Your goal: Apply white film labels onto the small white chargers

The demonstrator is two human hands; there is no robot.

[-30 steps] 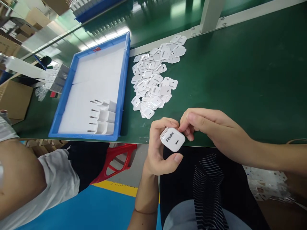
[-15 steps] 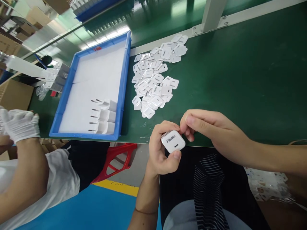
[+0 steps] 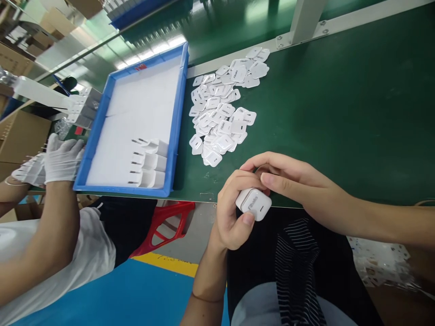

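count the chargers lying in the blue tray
3, stacked in a column at the tray's near right corner, prongs pointing left: far one, middle one, near one. None seem hidden.

White charger (image 3: 253, 204), tilted, in-hand

charger (image 3: 254, 204) prongs hidden by left hand (image 3: 233, 213) (logo blurred)

A single head-worn camera looks forward and steeply down from close above the person's own lap, across the near edge of the dark green felt-covered tabletop (image 3: 340, 113), with the view tilted sideways.
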